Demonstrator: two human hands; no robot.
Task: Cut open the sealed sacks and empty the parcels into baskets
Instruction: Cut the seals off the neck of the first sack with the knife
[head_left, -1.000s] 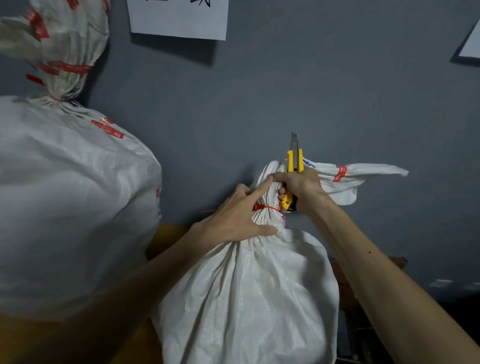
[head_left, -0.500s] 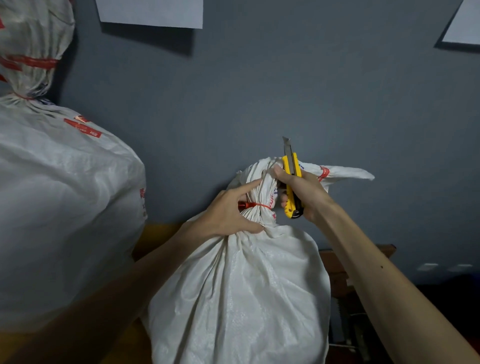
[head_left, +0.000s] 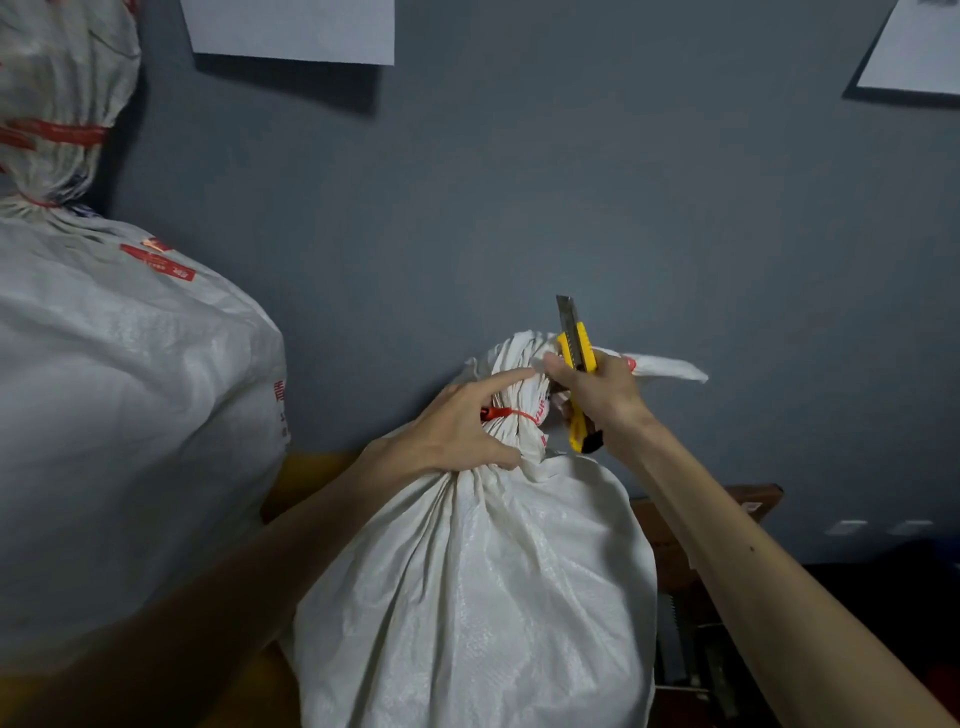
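Note:
A white woven sack (head_left: 483, 587) stands in front of me, its neck gathered and bound by a red tie (head_left: 511, 414). My left hand (head_left: 462, 434) grips the bunched neck just under the tie, thumb below and forefinger stretched along the fabric. My right hand (head_left: 597, 395) grips a yellow utility knife (head_left: 575, 364), its blade pointing up, right beside the neck on its right side. The sack's loose top flap sticks out to the right behind the knife.
A larger tied white sack (head_left: 119, 415) with red tape fills the left. A grey wall (head_left: 571, 182) with two white paper sheets (head_left: 291, 28) stands close behind. A brown box (head_left: 727, 512) and dark clutter sit low on the right.
My right hand with the knife has shifted slightly left, closer to the sack's neck. My left hand keeps its grip below the red tie.

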